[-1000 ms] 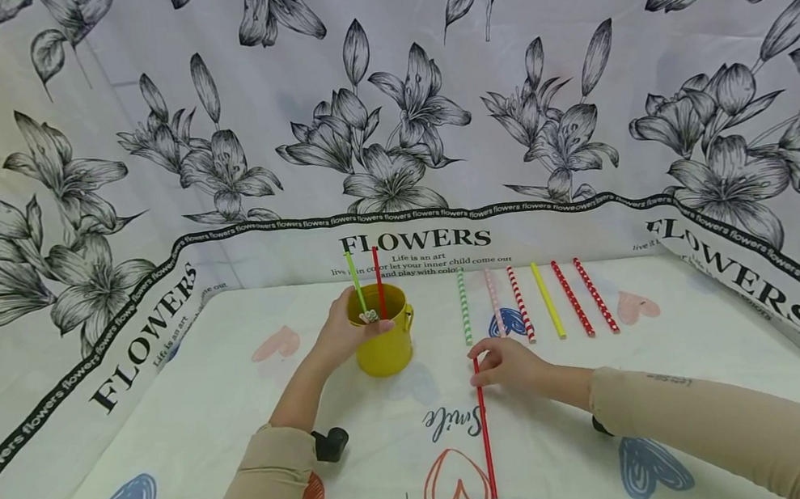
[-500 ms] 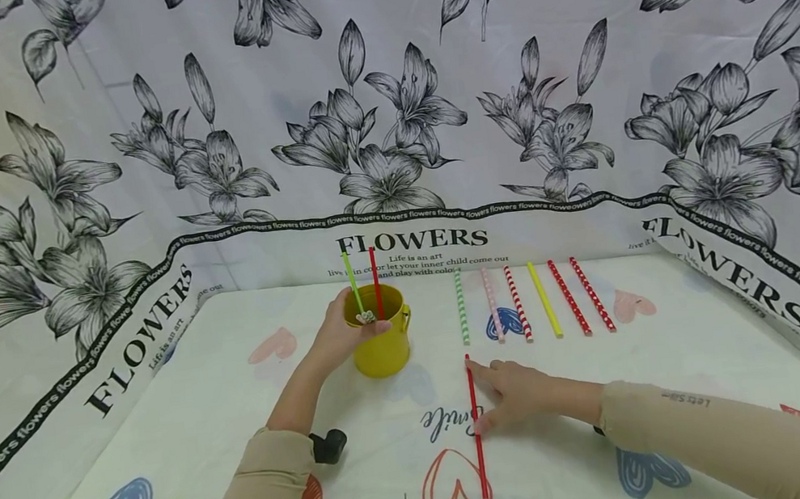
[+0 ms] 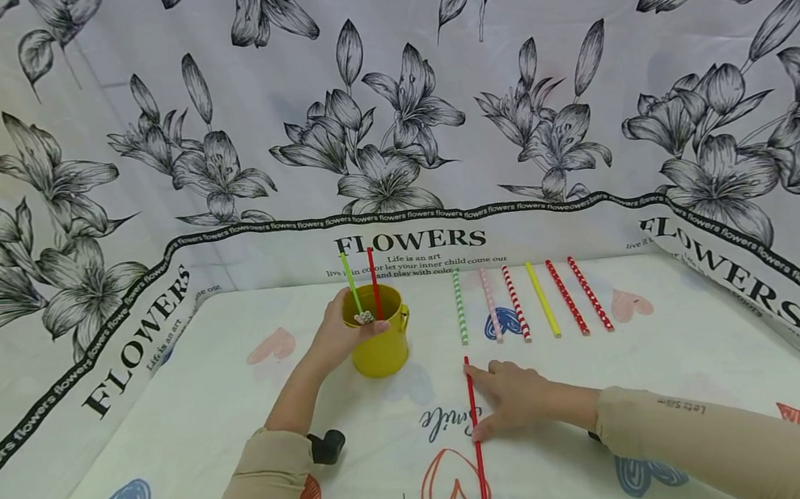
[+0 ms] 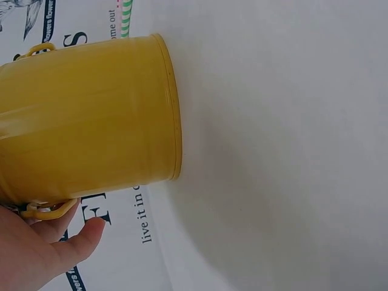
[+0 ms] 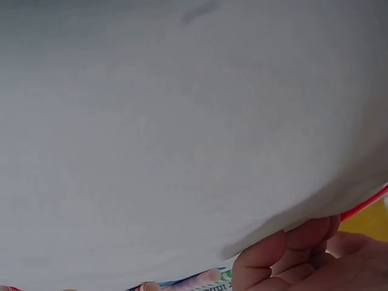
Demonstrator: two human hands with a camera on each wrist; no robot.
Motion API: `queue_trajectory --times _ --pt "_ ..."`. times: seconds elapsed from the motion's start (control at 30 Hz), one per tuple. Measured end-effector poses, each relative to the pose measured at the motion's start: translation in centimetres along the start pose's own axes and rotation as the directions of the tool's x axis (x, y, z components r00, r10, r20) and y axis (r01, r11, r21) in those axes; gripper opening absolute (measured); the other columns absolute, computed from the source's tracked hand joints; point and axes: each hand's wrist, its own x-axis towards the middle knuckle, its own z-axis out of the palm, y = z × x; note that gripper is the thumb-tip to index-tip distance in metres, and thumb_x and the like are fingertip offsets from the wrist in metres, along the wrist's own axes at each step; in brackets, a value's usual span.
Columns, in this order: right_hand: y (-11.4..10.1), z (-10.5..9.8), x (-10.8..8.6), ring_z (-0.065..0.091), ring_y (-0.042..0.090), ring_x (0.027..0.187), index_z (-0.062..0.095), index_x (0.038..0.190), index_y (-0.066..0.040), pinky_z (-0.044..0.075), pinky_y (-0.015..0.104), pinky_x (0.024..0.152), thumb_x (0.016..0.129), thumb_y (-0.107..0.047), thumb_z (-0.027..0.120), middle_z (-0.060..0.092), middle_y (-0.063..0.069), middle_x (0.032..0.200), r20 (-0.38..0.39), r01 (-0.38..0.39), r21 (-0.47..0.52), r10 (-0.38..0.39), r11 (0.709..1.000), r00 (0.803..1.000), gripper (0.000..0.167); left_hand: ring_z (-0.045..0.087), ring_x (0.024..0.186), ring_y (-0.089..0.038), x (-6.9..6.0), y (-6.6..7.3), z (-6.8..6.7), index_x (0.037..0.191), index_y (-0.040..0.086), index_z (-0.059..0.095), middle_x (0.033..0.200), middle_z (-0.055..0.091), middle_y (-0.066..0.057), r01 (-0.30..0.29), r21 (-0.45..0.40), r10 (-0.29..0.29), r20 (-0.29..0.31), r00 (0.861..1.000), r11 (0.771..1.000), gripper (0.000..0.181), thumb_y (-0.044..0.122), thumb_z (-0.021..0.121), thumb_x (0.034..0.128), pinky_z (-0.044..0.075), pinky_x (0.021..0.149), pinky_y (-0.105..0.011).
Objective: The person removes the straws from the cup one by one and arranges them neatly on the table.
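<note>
My left hand (image 3: 343, 333) grips a yellow bucket (image 3: 382, 359) at its rim, with the thumb across the near side. A green straw (image 3: 349, 279) and a red straw (image 3: 374, 277) stick up out of it; something small and pale shows at their base. In the left wrist view the bucket's wall (image 4: 91, 121) and handle lug (image 4: 54, 210) show beside the hand. On the tablecloth a second red straw (image 3: 480, 469) lies lengthwise. Index finger and thumb of my right hand (image 3: 514, 396), spread apart, touch it. Its other fingers (image 5: 260, 254) look bent in the right wrist view.
Behind the right hand several straws lie in a row: green striped (image 3: 461, 308), pink (image 3: 491, 305), red striped (image 3: 516, 302), yellow (image 3: 543, 299), and two red dotted, one being a dotted straw (image 3: 590, 294). A flower-printed cloth (image 3: 386, 121) hangs at the back.
My right hand has gone from pinching the red straw near its far end to touching it with finger and thumb spread. The straw has shifted slightly left. My left hand stays on the bucket.
</note>
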Motion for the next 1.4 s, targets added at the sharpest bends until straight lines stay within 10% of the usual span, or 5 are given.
queue_trajectory --times 0.57,0.8,1.4 --pt "-0.2 -1.9 0.5 0.053 0.02 0.094 0.03 0.154 -0.018 0.048 0.041 0.084 0.076 -0.049 0.079 0.058 0.01 0.116 0.06 -0.054 0.203 0.043 0.978 0.997 0.097 0.045 0.126 -0.034 -0.1 -0.4 0.0 0.142 0.004 0.035 0.136 0.05 -0.017 0.018 -0.006 -0.018 -0.002 1.0 1.0 0.076 0.027 0.078 0.0836 0.035 0.108 -0.051" --pt "-1.1 -5.4 1.9 0.051 0.018 0.077 0.04 0.148 -0.013 0.043 0.031 0.061 0.082 -0.043 0.076 0.056 0.004 0.089 -0.11 0.06 0.335 -0.024 0.94 0.994 0.081 0.043 0.128 -0.031 -0.2 -0.3 0.0 0.14 0.009 0.036 0.136 0.049 -0.013 0.037 0.01 -0.037 0.008 0.999 0.999 0.076 0.03 0.079 0.082 0.032 0.11 -0.053" --pt "-6.0 -8.0 10.4 0.049 0.029 0.129 0.038 0.15 -0.013 0.042 0.046 0.104 0.091 -0.023 0.07 0.052 0.015 0.141 -0.321 0.215 0.768 0.072 0.603 0.944 0.068 0.043 0.128 -0.032 -0.4 -0.4 -0.1 0.143 0.01 0.032 0.138 0.047 -0.012 0.021 -0.015 -0.021 0.019 1.0 1.0 0.077 0.029 0.077 0.084 0.032 0.109 -0.056"
